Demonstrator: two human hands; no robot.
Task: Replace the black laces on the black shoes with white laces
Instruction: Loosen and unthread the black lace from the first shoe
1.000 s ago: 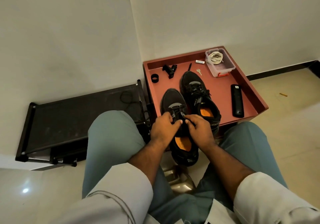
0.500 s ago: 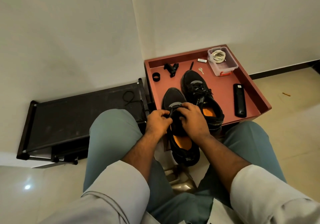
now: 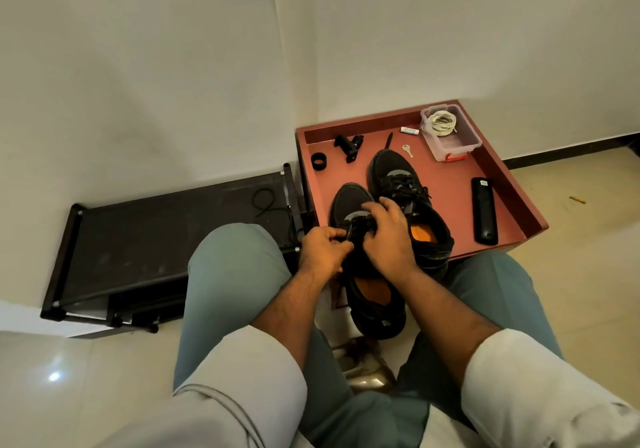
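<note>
So both hands have slid up the near shoe (image 3: 367, 274) since a second ago, from around the tongue toward the lower eyelets nearer the toe. The left hand (image 3: 323, 251) has its fingers curled tight, pinching what looks like the black lace (image 3: 358, 226) at the shoe's side. The right hand (image 3: 388, 239) is draped over the lacing with its fingers bent down into it, so I can't tell exactly what they've got hold of. My read: still unlacing shoe one, nowhere near the white stuff yet.

The second shoe (image 3: 405, 201) sits just beside it, fully laced in black. The white laces (image 3: 441, 122) are coiled in a clear plastic box (image 3: 460, 146) at the far corner of the red tray (image 3: 512, 187), well apart from the hands.

Also on the tray: a remote (image 3: 484, 210), a key (image 3: 408, 150), a black ring (image 3: 319, 161), and some black clip thing (image 3: 349, 144). There's a low black rack (image 3: 166, 236) to the left, white walls, and a glossy tiled floor.
</note>
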